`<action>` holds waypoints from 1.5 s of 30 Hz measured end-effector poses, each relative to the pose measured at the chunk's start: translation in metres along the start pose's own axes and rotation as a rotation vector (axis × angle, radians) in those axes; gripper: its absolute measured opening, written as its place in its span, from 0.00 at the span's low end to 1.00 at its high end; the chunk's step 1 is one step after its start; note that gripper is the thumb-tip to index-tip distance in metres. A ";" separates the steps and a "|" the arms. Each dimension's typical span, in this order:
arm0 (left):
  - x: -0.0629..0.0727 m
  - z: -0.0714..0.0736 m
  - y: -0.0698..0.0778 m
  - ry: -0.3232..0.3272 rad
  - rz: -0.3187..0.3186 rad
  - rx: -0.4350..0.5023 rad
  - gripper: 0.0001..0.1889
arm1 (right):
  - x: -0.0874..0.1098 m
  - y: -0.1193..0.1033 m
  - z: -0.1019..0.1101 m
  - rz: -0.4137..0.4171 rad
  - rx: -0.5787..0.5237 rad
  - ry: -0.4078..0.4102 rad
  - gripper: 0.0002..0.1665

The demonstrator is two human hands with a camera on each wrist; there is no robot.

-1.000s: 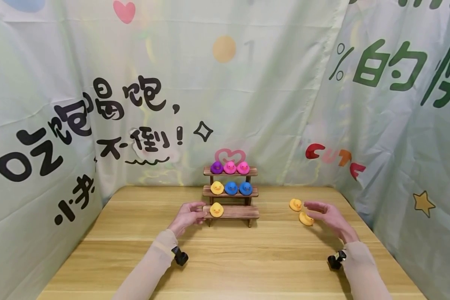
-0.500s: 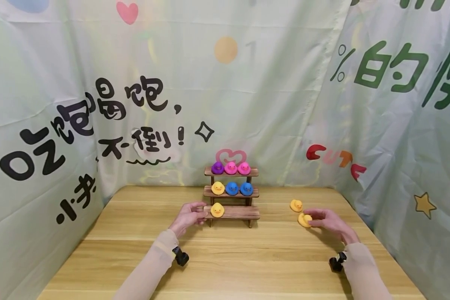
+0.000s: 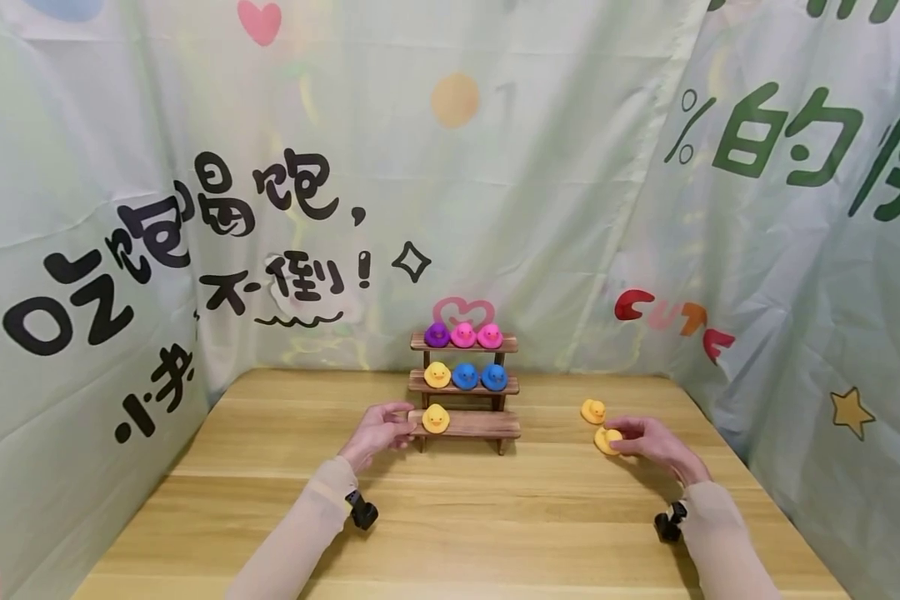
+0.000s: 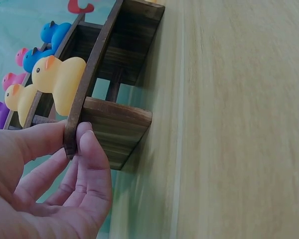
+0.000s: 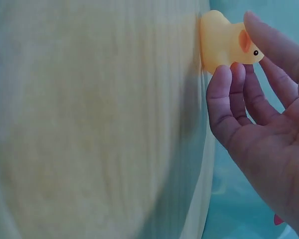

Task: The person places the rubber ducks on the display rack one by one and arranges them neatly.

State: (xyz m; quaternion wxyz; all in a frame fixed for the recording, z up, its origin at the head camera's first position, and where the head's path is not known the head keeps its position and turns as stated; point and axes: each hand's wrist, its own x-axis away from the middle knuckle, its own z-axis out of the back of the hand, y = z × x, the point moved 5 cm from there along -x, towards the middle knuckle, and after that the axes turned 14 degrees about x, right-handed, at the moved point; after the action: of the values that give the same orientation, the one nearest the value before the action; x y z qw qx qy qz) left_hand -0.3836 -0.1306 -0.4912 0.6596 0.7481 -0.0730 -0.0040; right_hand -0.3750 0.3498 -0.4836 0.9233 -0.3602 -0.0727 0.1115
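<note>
My left hand (image 3: 378, 435) pinches the left end of the lowest step of a small brown wooden stand (image 3: 476, 424) between thumb and fingers, as the left wrist view shows. A yellow rubber duck (image 4: 60, 82) sits on that step, close to the fingers. Over at the right, my right hand (image 3: 656, 443) has thumb and fingers around another yellow rubber duck (image 5: 226, 42), which is upright at the table surface. A further yellow rubber duck (image 3: 592, 411) sits just behind it on the table.
On the middle step are a yellow duck (image 3: 437, 375) and two blue ducks (image 3: 465, 376). The top step bears a purple duck (image 3: 437, 335) and two pink ducks (image 3: 463, 335). A printed cloth (image 3: 540, 208) hangs behind the wooden table (image 3: 450, 517).
My right hand has lowered onto the nearer duck and closed its fingers around it; that duck has turned and shifted slightly left. The left hand stays on the stand.
</note>
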 end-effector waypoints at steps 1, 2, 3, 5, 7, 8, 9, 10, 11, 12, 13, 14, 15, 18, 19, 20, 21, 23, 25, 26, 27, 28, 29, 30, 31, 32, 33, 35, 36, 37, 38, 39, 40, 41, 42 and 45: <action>-0.001 0.000 0.000 -0.001 0.000 -0.002 0.22 | 0.000 0.000 0.000 0.000 0.002 0.001 0.30; -0.001 0.000 0.000 0.000 0.002 -0.001 0.22 | -0.001 0.000 0.001 -0.001 0.007 0.002 0.29; -0.002 0.000 0.000 0.000 0.002 -0.002 0.22 | -0.001 -0.001 0.001 0.004 0.010 0.001 0.29; -0.002 0.000 -0.001 0.003 0.004 -0.003 0.22 | -0.001 -0.001 0.002 0.004 0.020 0.002 0.29; -0.002 0.000 0.000 0.004 0.004 0.000 0.22 | -0.002 -0.001 0.002 0.014 0.028 -0.004 0.29; -0.002 0.000 0.000 0.004 0.005 0.004 0.22 | -0.002 -0.001 0.002 0.014 0.028 -0.005 0.29; -0.002 0.000 0.000 0.003 0.004 0.006 0.22 | -0.002 0.000 0.002 0.018 0.030 -0.008 0.30; -0.001 0.000 0.000 0.003 0.003 0.007 0.22 | -0.002 0.000 0.002 0.015 0.028 -0.009 0.30; -0.001 0.000 0.000 0.002 0.001 0.007 0.22 | -0.002 0.000 0.002 0.025 0.032 -0.012 0.30; -0.001 0.000 0.000 0.000 0.000 0.007 0.22 | -0.001 0.000 0.002 0.022 0.031 -0.011 0.30; -0.001 -0.001 0.000 -0.001 -0.001 0.006 0.22 | -0.001 0.000 0.001 0.022 0.035 -0.012 0.30; -0.001 0.000 0.000 -0.002 0.001 0.004 0.22 | -0.001 0.000 0.001 0.010 0.029 -0.007 0.30; -0.001 0.000 0.000 -0.004 0.002 0.002 0.22 | -0.001 0.000 0.001 0.015 0.031 -0.008 0.30; -0.001 0.000 -0.001 -0.011 0.005 -0.006 0.22 | 0.000 0.000 -0.002 0.018 0.019 -0.006 0.30; -0.001 0.000 -0.001 -0.014 0.006 -0.009 0.22 | 0.000 0.000 -0.002 0.024 0.017 -0.006 0.30; -0.001 0.000 -0.001 -0.016 0.006 -0.011 0.22 | 0.000 0.000 -0.003 0.021 0.011 0.001 0.29; -0.001 0.000 -0.001 -0.017 0.006 -0.012 0.22 | 0.000 -0.001 -0.003 0.030 0.014 0.002 0.29; -0.002 0.000 -0.001 -0.017 0.009 -0.012 0.22 | 0.000 -0.003 -0.004 0.032 0.016 0.010 0.29; -0.002 0.000 -0.001 -0.014 0.009 -0.014 0.22 | -0.001 -0.006 -0.004 0.020 0.012 0.024 0.29; -0.002 0.000 -0.001 -0.011 0.012 -0.014 0.22 | -0.002 -0.008 -0.004 0.010 0.006 0.031 0.29; -0.002 0.000 -0.001 -0.012 0.014 -0.020 0.22 | -0.003 -0.010 -0.004 0.012 0.005 0.033 0.30; -0.001 0.000 0.000 -0.011 0.014 -0.021 0.23 | -0.003 -0.012 -0.005 0.003 -0.006 0.037 0.31; -0.001 0.000 0.000 -0.010 0.016 -0.022 0.23 | -0.004 -0.014 -0.005 -0.004 -0.014 0.040 0.31; -0.001 0.000 0.000 -0.011 0.016 -0.023 0.23 | -0.005 -0.017 -0.005 -0.006 -0.023 0.041 0.32; -0.001 0.000 0.000 -0.011 0.019 -0.021 0.23 | -0.005 -0.020 -0.006 -0.007 -0.036 0.040 0.33; -0.001 0.000 0.000 -0.011 0.020 -0.021 0.23 | -0.006 -0.023 -0.007 -0.008 -0.044 0.041 0.33; -0.001 0.001 0.001 -0.011 0.019 -0.020 0.23 | -0.006 -0.027 -0.008 -0.001 -0.060 0.035 0.33; 0.000 0.001 0.001 -0.005 0.019 -0.011 0.23 | -0.006 -0.036 -0.011 0.018 -0.101 0.017 0.33; 0.000 0.001 0.001 -0.004 0.018 -0.011 0.23 | -0.006 -0.040 -0.012 0.032 -0.125 0.008 0.33; 0.001 0.001 0.001 -0.005 0.014 -0.014 0.23 | -0.006 -0.043 -0.014 0.040 -0.153 0.001 0.33; 0.001 0.000 0.002 -0.003 0.014 -0.013 0.23 | -0.007 -0.047 -0.015 0.047 -0.182 -0.006 0.33; 0.001 0.000 0.002 -0.003 0.012 -0.015 0.23 | -0.007 -0.050 -0.017 0.060 -0.208 -0.021 0.33; 0.001 0.000 0.002 -0.003 0.013 -0.016 0.23 | -0.007 -0.052 -0.018 0.068 -0.222 -0.028 0.33; 0.001 -0.001 0.002 -0.003 0.012 -0.019 0.23 | -0.008 -0.055 -0.020 0.076 -0.235 -0.035 0.33; 0.001 -0.001 0.002 -0.006 0.014 -0.018 0.24 | -0.009 -0.057 -0.021 0.077 -0.244 -0.038 0.33; -0.001 -0.002 0.002 -0.007 0.017 -0.015 0.24 | -0.012 -0.061 -0.026 0.075 -0.240 -0.045 0.33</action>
State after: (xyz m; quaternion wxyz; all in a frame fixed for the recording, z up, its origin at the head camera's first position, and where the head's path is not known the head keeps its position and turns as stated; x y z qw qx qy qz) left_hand -0.3851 -0.1289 -0.4894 0.6649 0.7424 -0.0814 -0.0015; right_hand -0.3719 0.2866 -0.4615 0.8668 -0.4681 -0.0925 0.1447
